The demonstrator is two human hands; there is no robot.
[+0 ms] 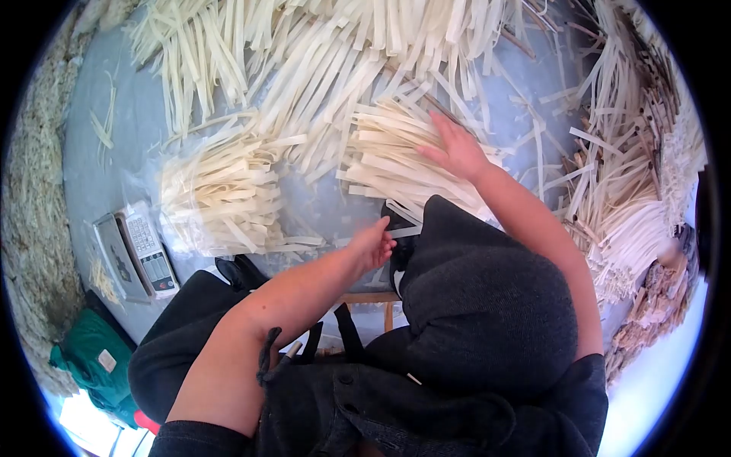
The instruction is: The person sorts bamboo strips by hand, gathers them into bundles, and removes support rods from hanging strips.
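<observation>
- Done, as far as we can see: one bundle of strips [221, 194] lies on our left w/ clear plastic around part of it, most strips running roughly crosswise, some ends uneven.
- Partly done, we'd judge: the pile of pale strips [403, 156] sits in front of our R knee, on the grey sheet [114, 175]. Mostly lined up crosswise, but a few ends jut out on its L side & nr the bottom edge.
- Left over: lots of loose strips [320, 76] lie fanned out beyond both, not gathered; more in a heap [632, 221] at far R. Can't tell how many, or whether all are the same sort.
- Scale [135, 253] is L of the plastic-covered bundle, apart from it; display too small to read.
- R hand [461, 148]: over the R part of the pile, fingers stretched fwd, thumb splayed wide; palm down, looks to rest on top, nothing gripped that we can see. R arm reaches out around the outside of our R knee.
- L hand [373, 244]: low, between our knees, just beside the pile's lower L corner. Fingers curled, thumb side up, fingertips nr a stray strip [404, 212]; can't tell if we're pinching it. L arm slants fwd & inward, elbow bent.
</observation>
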